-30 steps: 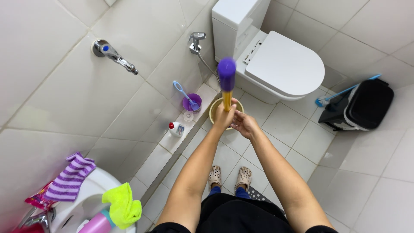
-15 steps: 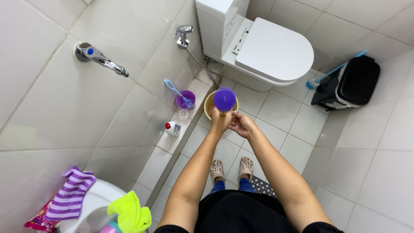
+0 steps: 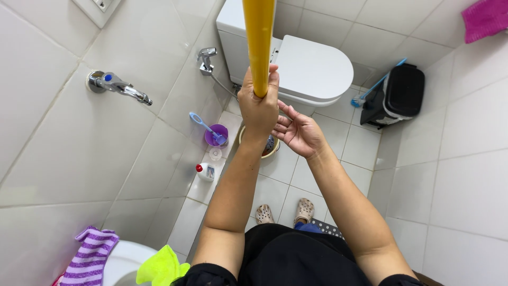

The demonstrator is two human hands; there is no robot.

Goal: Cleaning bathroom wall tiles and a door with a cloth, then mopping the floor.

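Pole: yellow pole (image 3: 259, 42) runs from top edge of pic down into the L fist, roughly upright; lower end hidden in the grip.
L hand: left hand (image 3: 259, 108) closed tight round the pole's lower part, fingers wrapped, arm stretched fwd.
R hand: right hand (image 3: 299, 132) open, fingers spread, palm up-ish, just beside & below the L hand; not touching the pole.
Below hands: beige bucket (image 3: 272, 152) on the floor tiles, mostly hidden by the L wrist.
Left of bucket: purple cup (image 3: 214, 139) w/ blue brush (image 3: 203, 125) in it; small white bottle w/ red cap (image 3: 205, 171) nearer the wall.
Behind: white toilet (image 3: 312, 69), lid down; black bin (image 3: 399, 95) to its right.
Wall L: chrome tap (image 3: 117, 86).
Feet: beige clogs (image 3: 304, 210) on floor, between the arms.
Bottom L: striped purple cloth (image 3: 90, 257), lime cloth (image 3: 159, 266) by a white basin (image 3: 123, 263).
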